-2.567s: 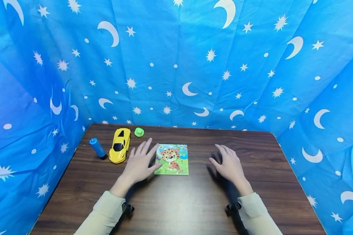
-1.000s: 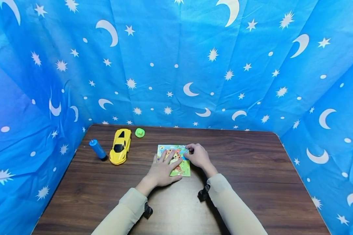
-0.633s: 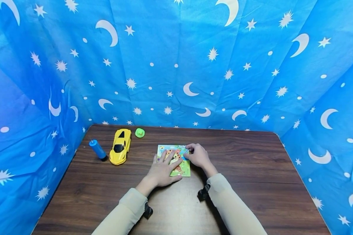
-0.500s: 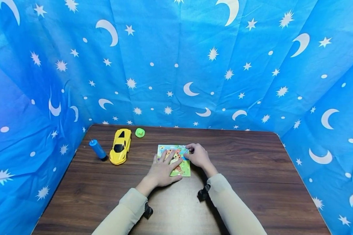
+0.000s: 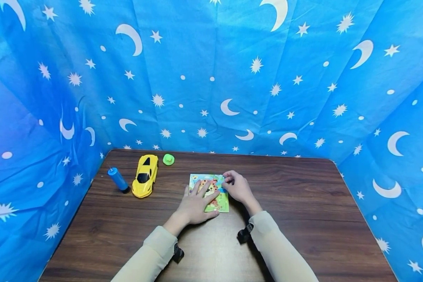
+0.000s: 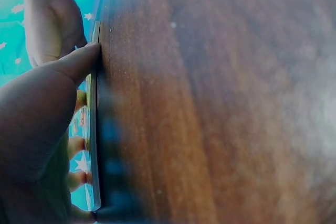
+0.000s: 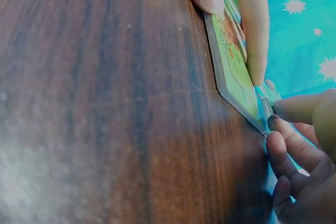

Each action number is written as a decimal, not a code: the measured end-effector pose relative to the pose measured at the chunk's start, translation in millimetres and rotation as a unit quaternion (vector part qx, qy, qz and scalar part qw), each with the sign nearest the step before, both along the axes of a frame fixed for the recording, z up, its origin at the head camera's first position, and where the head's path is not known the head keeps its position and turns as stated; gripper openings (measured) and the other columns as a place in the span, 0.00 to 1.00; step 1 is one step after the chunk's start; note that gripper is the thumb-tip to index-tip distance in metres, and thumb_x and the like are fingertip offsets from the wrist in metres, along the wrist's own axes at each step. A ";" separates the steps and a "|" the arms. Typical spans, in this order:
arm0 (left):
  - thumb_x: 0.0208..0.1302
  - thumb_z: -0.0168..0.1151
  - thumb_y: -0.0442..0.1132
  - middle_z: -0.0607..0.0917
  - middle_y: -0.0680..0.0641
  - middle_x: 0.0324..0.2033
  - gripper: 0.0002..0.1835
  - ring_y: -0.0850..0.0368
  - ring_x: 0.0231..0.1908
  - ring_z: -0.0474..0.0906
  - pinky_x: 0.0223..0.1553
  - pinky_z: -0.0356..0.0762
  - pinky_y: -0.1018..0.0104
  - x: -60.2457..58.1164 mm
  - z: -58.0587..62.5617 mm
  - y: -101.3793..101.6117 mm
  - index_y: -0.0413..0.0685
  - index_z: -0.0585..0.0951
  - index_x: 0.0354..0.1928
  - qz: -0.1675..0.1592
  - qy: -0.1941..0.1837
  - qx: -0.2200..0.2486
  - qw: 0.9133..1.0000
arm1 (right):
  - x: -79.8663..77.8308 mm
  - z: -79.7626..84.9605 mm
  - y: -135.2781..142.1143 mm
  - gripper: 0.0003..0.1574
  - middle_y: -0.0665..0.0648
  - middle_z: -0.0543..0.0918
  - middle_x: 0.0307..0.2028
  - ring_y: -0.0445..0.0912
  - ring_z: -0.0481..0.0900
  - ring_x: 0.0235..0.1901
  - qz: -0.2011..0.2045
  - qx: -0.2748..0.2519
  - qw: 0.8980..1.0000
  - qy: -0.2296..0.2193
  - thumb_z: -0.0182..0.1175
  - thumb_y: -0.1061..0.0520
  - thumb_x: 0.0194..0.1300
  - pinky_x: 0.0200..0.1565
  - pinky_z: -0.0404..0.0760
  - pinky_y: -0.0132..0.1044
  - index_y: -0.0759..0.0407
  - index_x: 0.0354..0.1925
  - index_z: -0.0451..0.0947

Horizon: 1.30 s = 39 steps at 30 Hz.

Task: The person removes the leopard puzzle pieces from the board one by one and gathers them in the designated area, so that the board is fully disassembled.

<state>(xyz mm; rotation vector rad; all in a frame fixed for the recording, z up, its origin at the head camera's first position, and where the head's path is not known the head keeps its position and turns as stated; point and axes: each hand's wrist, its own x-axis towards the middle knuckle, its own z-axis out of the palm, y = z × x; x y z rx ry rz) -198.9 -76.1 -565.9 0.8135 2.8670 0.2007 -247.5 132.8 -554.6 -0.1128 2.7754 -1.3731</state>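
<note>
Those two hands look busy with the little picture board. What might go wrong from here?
The right hand seems to pinch a small piece by its edge, so it might slip free. A left index fingertip lies very close to that piece and could get in its way. The picture board lies loose on the table; if the left hand eased off, a tug might shift it.

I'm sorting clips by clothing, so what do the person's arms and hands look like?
The arms wear pale cream sleeves reaching to the wrists. A small black device sits on the inner side of each wrist. The left hand and right hand are ungloved.
</note>
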 end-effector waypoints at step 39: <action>0.71 0.48 0.74 0.48 0.47 0.83 0.40 0.34 0.80 0.40 0.70 0.44 0.23 1.9 1.9 0.1 0.74 0.60 0.81 0.002 -0.001 0.018 1.000 | 16.7 0.1 155.9 0.18 0.62 0.84 0.42 0.54 0.78 0.39 -0.090 0.021 0.996 -0.016 0.56 0.59 0.75 0.43 0.73 0.45 0.63 0.58 0.79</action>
